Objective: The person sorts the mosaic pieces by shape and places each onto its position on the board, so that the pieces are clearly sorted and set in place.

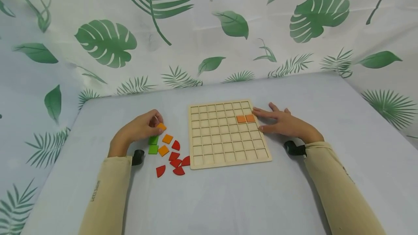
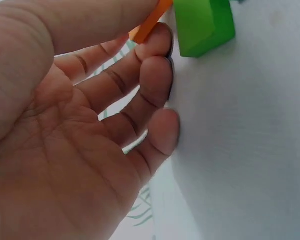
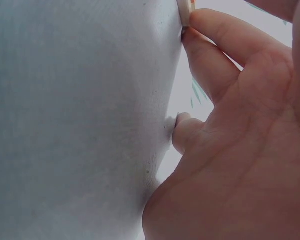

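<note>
My left hand pinches an orange square tile between thumb and fingers, left of the wooden grid board. The left wrist view shows that tile's edge under the thumb, close to a green piece. My right hand lies with spread fingers at the board's right edge, fingertips touching its rim. In the right wrist view, a corner of the board meets the fingertips. Two darker orange tiles sit side by side in cells near the board's right side.
Below my left hand lie green square tiles and two more orange tiles. Several red quarter-circle pieces are scattered between them and the board, one against its left edge. A leaf-print cloth hangs behind the white table.
</note>
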Tool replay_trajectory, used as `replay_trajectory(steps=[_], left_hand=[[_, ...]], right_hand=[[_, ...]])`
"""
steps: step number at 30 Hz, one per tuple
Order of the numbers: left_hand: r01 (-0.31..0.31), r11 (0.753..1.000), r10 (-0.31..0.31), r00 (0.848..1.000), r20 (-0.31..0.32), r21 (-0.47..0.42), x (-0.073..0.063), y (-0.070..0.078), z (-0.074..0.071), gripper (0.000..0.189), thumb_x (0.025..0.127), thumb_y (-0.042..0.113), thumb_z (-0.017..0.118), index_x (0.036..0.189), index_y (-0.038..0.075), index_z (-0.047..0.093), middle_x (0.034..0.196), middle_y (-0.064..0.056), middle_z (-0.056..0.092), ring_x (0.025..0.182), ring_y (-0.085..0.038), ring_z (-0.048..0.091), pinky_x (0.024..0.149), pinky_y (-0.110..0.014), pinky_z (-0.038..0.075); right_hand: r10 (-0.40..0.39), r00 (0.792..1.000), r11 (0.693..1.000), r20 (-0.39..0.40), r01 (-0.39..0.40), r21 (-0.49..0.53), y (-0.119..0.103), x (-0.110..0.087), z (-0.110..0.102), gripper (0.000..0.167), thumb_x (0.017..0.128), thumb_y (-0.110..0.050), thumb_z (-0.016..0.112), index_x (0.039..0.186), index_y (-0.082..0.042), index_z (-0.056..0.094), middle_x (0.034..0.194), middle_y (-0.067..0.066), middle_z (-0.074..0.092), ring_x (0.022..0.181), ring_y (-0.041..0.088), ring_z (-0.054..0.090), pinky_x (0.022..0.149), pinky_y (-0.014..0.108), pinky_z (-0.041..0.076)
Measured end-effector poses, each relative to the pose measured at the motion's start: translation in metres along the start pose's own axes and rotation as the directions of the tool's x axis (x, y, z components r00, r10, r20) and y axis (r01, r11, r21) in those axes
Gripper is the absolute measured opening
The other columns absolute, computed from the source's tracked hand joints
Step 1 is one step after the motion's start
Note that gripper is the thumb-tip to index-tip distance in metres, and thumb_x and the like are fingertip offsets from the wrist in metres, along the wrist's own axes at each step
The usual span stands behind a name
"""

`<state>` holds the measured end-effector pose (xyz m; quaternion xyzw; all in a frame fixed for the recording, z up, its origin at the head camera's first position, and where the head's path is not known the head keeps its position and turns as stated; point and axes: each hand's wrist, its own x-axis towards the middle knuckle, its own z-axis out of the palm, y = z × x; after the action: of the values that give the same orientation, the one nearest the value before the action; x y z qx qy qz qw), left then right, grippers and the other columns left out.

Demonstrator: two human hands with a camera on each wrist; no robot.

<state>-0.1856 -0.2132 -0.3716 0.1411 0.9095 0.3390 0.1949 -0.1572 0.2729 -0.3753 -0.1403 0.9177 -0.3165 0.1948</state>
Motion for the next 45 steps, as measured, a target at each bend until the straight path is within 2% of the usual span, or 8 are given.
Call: replay_trajectory(steps=[11,16,20,24,30,36,40,45], left_hand=[[0.021,0.996,-0.027,0.997,-0.075,-0.088,-0.002,-0.007,-0.001,0.016,0.103,0.010,0.064,0.117,0.003,0.062,0.105,-0.012,0.066,0.098,-0.030,0.060,0.089,-0.042,0.049],[0.045,0.988,-0.058,0.994,-0.089,-0.145,0.000,-0.004,-0.003,0.016,0.105,0.015,0.065,0.118,0.007,0.064,0.109,-0.012,0.067,0.101,-0.031,0.059,0.089,-0.043,0.047],[0.011,0.975,-0.038,0.992,-0.122,-0.221,0.001,0.001,-0.004,0.019,0.105,0.015,0.065,0.122,0.006,0.065,0.110,-0.014,0.070,0.096,-0.033,0.060,0.087,-0.042,0.048],[-0.043,0.945,-0.012,0.986,-0.166,-0.325,0.003,0.007,-0.002,0.024,0.105,0.015,0.066,0.125,0.003,0.064,0.110,-0.019,0.072,0.097,-0.035,0.062,0.087,-0.042,0.049],[-0.078,0.902,-0.035,0.967,-0.252,-0.425,0.011,0.014,0.006,0.030,0.106,0.022,0.069,0.126,0.000,0.066,0.114,-0.021,0.073,0.104,-0.036,0.065,0.090,-0.040,0.053],[-0.108,0.863,-0.057,0.950,-0.308,-0.493,0.017,0.018,0.009,0.028,0.106,0.022,0.068,0.124,0.001,0.069,0.113,-0.019,0.075,0.105,-0.037,0.067,0.095,-0.044,0.053],[-0.142,0.834,-0.042,0.947,-0.319,-0.533,0.019,0.026,0.010,0.028,0.106,0.022,0.068,0.124,0.000,0.069,0.109,-0.013,0.077,0.108,-0.041,0.066,0.097,-0.047,0.052],[-0.175,0.798,-0.029,0.944,-0.328,-0.577,0.022,0.034,0.010,0.029,0.105,0.023,0.071,0.122,-0.001,0.069,0.104,-0.006,0.077,0.104,-0.036,0.067,0.094,-0.042,0.053]], right_hand=[[-0.014,1.000,1.000,0.003,0.014,-0.008,0.000,0.003,0.002,0.078,0.101,-0.038,0.075,0.165,-0.009,0.041,0.176,0.013,0.022,0.160,0.047,-0.013,0.117,0.071,-0.019],[-0.016,1.000,1.000,-0.004,0.015,-0.013,0.000,0.002,0.001,0.077,0.101,-0.038,0.074,0.164,-0.009,0.042,0.175,0.013,0.023,0.160,0.047,-0.012,0.117,0.072,-0.018],[-0.010,1.000,1.000,0.000,0.010,-0.015,0.000,0.001,0.001,0.078,0.101,-0.040,0.074,0.165,-0.010,0.041,0.175,0.012,0.023,0.160,0.047,-0.013,0.117,0.072,-0.018],[-0.004,1.000,1.000,0.003,0.004,-0.021,-0.001,0.001,0.000,0.079,0.101,-0.041,0.074,0.165,-0.010,0.041,0.176,0.012,0.023,0.161,0.046,-0.012,0.118,0.071,-0.017],[-0.014,1.000,1.000,0.008,0.014,-0.023,-0.001,0.002,0.000,0.078,0.101,-0.039,0.074,0.165,-0.009,0.041,0.175,0.014,0.023,0.160,0.048,-0.012,0.117,0.073,-0.017],[-0.019,1.000,1.000,0.010,0.019,-0.023,0.001,0.005,0.002,0.078,0.101,-0.038,0.074,0.164,-0.008,0.041,0.175,0.014,0.023,0.160,0.048,-0.013,0.116,0.074,-0.017],[-0.024,1.000,1.000,0.007,0.024,-0.019,0.002,0.005,0.001,0.078,0.101,-0.039,0.074,0.164,-0.008,0.041,0.175,0.014,0.024,0.160,0.049,-0.013,0.116,0.074,-0.018],[-0.031,0.999,0.999,0.009,0.031,-0.020,0.003,0.007,0.000,0.078,0.101,-0.039,0.074,0.165,-0.009,0.041,0.175,0.012,0.023,0.160,0.047,-0.014,0.116,0.074,-0.018]])
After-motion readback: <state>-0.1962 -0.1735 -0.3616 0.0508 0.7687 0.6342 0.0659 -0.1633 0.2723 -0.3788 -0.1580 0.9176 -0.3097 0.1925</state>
